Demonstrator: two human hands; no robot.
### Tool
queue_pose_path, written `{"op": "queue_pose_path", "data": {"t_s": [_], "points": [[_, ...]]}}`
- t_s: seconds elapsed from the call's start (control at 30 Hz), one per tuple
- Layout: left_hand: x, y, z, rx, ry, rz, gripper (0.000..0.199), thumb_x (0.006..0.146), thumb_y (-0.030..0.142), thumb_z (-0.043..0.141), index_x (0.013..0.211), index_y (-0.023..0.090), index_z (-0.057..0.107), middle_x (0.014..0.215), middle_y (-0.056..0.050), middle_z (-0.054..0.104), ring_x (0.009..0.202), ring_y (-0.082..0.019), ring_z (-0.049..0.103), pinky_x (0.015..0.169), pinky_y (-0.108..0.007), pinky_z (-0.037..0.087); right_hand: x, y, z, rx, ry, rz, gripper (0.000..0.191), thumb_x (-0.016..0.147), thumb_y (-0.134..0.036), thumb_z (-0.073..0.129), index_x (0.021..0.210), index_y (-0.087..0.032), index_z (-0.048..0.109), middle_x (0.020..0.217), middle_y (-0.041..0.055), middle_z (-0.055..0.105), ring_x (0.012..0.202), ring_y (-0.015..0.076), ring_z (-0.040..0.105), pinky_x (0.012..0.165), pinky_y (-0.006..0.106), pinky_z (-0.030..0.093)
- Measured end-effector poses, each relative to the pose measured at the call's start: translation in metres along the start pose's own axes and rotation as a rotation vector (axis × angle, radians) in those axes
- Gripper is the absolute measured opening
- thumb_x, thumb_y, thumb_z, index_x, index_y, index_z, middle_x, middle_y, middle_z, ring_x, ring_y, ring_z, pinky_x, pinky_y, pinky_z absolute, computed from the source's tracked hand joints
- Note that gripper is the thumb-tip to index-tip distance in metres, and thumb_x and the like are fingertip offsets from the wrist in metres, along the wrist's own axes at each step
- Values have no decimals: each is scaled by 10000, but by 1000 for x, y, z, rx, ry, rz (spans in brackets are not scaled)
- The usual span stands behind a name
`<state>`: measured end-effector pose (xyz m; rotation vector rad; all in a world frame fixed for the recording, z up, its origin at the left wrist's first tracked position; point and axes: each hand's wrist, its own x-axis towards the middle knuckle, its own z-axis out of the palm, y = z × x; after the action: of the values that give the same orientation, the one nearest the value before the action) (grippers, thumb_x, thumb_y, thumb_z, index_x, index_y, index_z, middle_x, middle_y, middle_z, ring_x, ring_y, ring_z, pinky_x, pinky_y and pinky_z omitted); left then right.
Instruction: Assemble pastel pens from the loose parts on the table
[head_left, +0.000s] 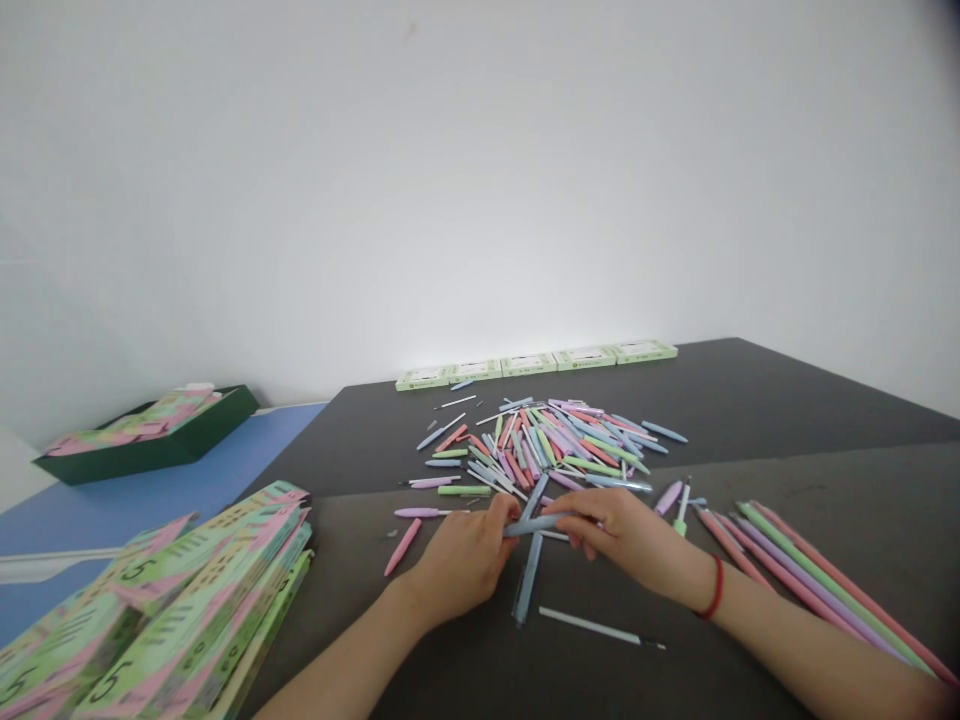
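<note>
A light-blue pen [532, 525] lies level between my hands, and both grip it. The fingers of my left hand [466, 552] are closed round its left end. My right hand [611, 525], with a red band at the wrist, pinches its right end. Below it on the dark table rests a clear-ended blue pen part [528, 582]. Nearer me lies a white ink refill [598, 627] with a dark tip. Just beyond my hands spreads a heap of pink, green, purple and blue pen parts [551, 440]. A pink pen part [403, 546] lies left of my left hand.
Long pastel rows of pen parts [825, 590] lie at the right, near my right forearm. Stacked printed boxes [202, 600] occupy the left front. A dark green tray [150, 440] holds more packaging on a blue surface [180, 500]. Flat boxes [529, 364] line the table's back edge.
</note>
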<state>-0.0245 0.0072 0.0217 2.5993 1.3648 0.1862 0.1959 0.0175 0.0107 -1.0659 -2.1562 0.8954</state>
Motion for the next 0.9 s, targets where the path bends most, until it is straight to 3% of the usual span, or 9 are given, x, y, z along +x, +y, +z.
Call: {"op": "queue_pose_path", "data": {"t_s": [0.17,0.37,0.57,0.9], "points": [[1,4,-4,-20,3,-5,115,930,226,393,1042,220,417,904,-40,670,786,-223,644,642,-279,400,3,1,-6,103,-68,89,265,906,-352,462,933,-183,665,623,-8,604,514,118,570,478,199,419],[5,1,-7,-35,39,-55,89,938,228,369,970,213,450,860,-36,658,755,-208,626,623,-266,380,3,-7,-22,-188,-11,26,196,877,-324,518,835,-215,675,650,-5,634,570,132,539,532,226,355],[5,-3,3,-116,118,-37,195,961,264,323,909,219,506,823,-28,642,737,-187,599,639,-250,378,4,-2,-19,54,36,96,182,889,-327,489,863,-196,612,618,-26,567,547,123,489,530,224,359],[4,-6,-2,-152,181,-62,219,945,245,341,819,213,516,793,-28,618,727,-184,566,650,-249,369,9,5,-25,83,185,145,176,824,-339,550,856,-184,627,647,-26,514,579,126,444,534,239,341]]}}
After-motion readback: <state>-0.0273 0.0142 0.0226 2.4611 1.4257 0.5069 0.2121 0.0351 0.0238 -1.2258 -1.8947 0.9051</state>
